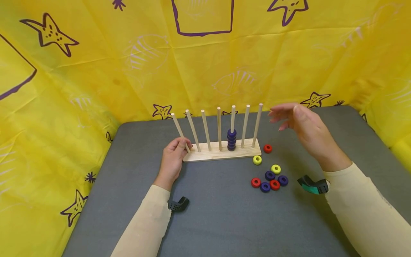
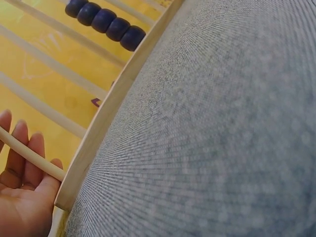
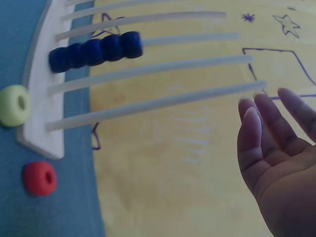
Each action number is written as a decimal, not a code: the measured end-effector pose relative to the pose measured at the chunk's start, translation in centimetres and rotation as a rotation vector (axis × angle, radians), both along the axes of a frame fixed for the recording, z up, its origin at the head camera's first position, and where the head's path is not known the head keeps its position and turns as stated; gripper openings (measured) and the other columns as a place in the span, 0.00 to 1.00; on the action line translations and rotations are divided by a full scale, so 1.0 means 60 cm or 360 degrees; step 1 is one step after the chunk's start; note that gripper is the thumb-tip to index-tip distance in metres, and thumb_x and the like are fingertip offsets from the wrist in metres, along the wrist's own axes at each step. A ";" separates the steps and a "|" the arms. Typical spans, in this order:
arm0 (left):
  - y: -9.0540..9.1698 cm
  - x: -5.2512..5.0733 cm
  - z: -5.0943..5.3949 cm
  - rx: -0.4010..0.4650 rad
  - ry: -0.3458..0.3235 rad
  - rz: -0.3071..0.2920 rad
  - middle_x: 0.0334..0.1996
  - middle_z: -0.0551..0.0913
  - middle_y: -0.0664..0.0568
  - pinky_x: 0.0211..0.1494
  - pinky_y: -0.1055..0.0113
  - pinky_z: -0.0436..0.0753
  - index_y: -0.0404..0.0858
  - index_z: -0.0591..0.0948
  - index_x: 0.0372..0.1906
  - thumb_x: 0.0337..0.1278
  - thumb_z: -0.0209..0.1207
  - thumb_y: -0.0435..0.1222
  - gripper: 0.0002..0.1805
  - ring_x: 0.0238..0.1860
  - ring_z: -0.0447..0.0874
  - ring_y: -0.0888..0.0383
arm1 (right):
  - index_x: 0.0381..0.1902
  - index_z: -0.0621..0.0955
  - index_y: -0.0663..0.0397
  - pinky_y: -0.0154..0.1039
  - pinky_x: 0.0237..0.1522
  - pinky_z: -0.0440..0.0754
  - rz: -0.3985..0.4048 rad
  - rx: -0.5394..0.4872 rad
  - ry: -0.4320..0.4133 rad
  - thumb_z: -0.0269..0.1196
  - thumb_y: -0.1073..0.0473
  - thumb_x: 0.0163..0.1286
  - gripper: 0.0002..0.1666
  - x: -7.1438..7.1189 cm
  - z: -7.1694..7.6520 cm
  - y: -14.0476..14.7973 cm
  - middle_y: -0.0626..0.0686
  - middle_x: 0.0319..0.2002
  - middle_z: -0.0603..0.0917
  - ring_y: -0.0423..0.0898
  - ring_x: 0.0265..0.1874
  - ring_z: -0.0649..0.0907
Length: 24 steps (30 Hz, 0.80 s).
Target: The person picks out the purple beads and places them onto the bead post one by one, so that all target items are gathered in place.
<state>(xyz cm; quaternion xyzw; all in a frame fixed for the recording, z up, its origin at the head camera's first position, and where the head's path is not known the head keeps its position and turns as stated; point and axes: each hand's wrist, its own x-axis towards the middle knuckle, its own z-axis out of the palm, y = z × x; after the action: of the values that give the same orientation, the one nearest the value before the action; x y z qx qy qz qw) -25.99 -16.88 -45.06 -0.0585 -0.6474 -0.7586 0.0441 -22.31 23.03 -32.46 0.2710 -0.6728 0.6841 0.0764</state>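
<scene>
Grey table (image 1: 218, 217): seven pegs (image 1: 219, 128), five stacked rings (image 1: 231, 140), eight loose rings (image 1: 267, 176).

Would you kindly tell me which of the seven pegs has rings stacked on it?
The fifth peg from the left, bearing five dark rings; the other six pegs hold none.

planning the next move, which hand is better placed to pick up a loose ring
Likely the right hand: it holds nothing and hovers on the same side as the loose rings. The left hand is holding the opposite end of the wooden stand.
</scene>
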 end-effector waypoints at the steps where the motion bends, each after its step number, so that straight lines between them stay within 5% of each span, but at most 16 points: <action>1: 0.000 0.000 0.000 0.0000 0.0001 0.0000 0.41 0.83 0.43 0.62 0.57 0.82 0.22 0.81 0.48 0.86 0.57 0.38 0.18 0.51 0.84 0.49 | 0.66 0.77 0.80 0.40 0.49 0.80 -0.0006 0.0010 -0.0011 0.47 0.49 0.93 0.33 0.002 -0.004 0.003 0.67 0.59 0.83 0.57 0.56 0.81; 13: -0.001 -0.002 0.001 0.0056 -0.0030 0.0012 0.42 0.85 0.44 0.63 0.56 0.83 0.21 0.83 0.49 0.85 0.59 0.35 0.17 0.50 0.85 0.50 | 0.68 0.79 0.69 0.34 0.50 0.82 -0.0172 0.0468 -0.0054 0.40 0.61 0.93 0.25 0.031 -0.045 0.036 0.59 0.59 0.85 0.51 0.54 0.83; 24: -0.004 -0.002 0.000 0.0045 -0.0050 0.0000 0.44 0.85 0.43 0.65 0.54 0.82 0.20 0.83 0.50 0.84 0.59 0.35 0.17 0.51 0.84 0.50 | 0.67 0.80 0.69 0.33 0.50 0.83 -0.0152 0.0563 -0.0073 0.39 0.64 0.92 0.24 0.053 -0.094 0.064 0.55 0.59 0.86 0.47 0.53 0.85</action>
<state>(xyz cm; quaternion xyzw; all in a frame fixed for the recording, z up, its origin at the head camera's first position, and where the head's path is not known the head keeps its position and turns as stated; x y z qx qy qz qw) -26.13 -17.14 -45.03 -0.0459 -0.6371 -0.7686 0.0346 -19.11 26.87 -38.11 0.2323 -0.7962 0.5569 0.0446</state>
